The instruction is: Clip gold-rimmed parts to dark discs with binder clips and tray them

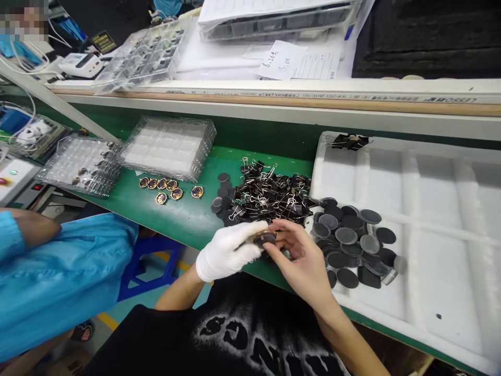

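Close to my body, at the front edge of the green bench, both hands meet around a small round watch case (pixel 268 238) with a dark face and traces of gold at its edge. My left hand (pixel 229 251), in a white glove, pinches it from the left. Bare, my right hand (pixel 300 257) grips its right side with thumb and fingers. Just beyond lies a heap of black binder clips (pixel 270 190) with silver handles. Dark round discs (pixel 346 236) are piled to the right, and several gold-rimmed watch heads (pixel 177 194) sit to the left.
A white foam tray (pixel 410 230) with raised dividers fills the right side. Clear plastic trays (pixel 168 143) are stacked at the back left. A shelf edge (pixel 274 104) runs above the bench. On the left sits a person in blue (pixel 70 282).
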